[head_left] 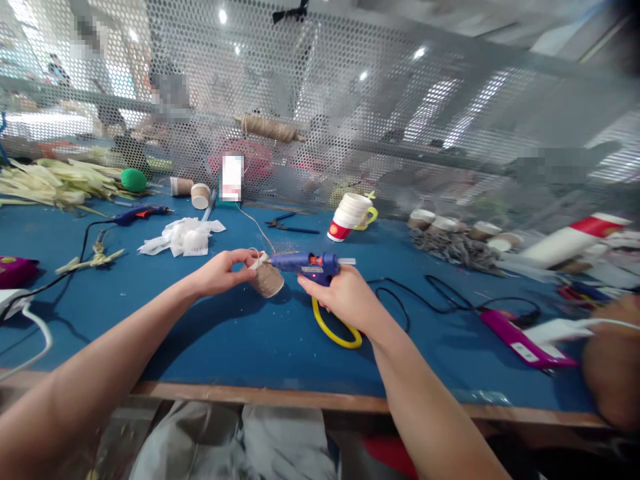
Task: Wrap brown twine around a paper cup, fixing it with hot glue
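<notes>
My left hand [230, 272] pinches the rim of a small cup wrapped in brown twine [269, 281], which is tilted above the blue table. Closed around the handle of a blue glue gun [310, 265] is my right hand [340, 293]; the gun's nozzle points left and meets the cup near my left fingertips. A clear glue stick sticks out of the gun's back end. From the cup a thin strand of twine runs up toward the mesh. A yellow ring-shaped handle [340, 339] lies below my right hand.
White cups with a red band [345, 220] stand ahead, near pliers [293, 225]. Crumpled white tissue [183, 237], a second glue gun [140, 213], a green ball [133, 180] and husks [55, 183] lie left. Right are a purple power strip [525, 340], black cables and grey fibres [455, 247].
</notes>
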### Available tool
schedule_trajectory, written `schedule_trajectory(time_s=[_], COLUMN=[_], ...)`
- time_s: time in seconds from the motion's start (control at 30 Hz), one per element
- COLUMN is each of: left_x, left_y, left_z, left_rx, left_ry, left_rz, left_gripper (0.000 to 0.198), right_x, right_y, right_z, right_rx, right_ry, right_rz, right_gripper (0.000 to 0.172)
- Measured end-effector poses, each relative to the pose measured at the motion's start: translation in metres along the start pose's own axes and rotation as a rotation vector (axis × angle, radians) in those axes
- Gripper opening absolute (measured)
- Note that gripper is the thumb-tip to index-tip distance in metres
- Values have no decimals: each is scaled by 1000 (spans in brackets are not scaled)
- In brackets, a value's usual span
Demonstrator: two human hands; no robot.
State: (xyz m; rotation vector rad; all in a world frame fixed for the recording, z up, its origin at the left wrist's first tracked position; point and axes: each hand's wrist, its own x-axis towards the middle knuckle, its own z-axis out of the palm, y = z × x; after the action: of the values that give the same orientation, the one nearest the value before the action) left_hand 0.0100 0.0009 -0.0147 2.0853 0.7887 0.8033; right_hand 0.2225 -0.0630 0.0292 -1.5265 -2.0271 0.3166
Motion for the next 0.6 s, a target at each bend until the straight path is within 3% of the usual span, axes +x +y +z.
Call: schedule_trajectory(time_s=[0.4,0.6], left_x=[-1,-1], left_y=[1,1], left_z=[-6,-7], left_rx=[28,22], left_ry=[-102,-109], left_rz=[70,88], left_gripper=[15,17], right_x=[6,5], right_y=[12,12], right_z=[-2,-3], right_rx=[24,72], right_ry=[3,-63], right_rz=[77,166], right_gripper=[21,24])
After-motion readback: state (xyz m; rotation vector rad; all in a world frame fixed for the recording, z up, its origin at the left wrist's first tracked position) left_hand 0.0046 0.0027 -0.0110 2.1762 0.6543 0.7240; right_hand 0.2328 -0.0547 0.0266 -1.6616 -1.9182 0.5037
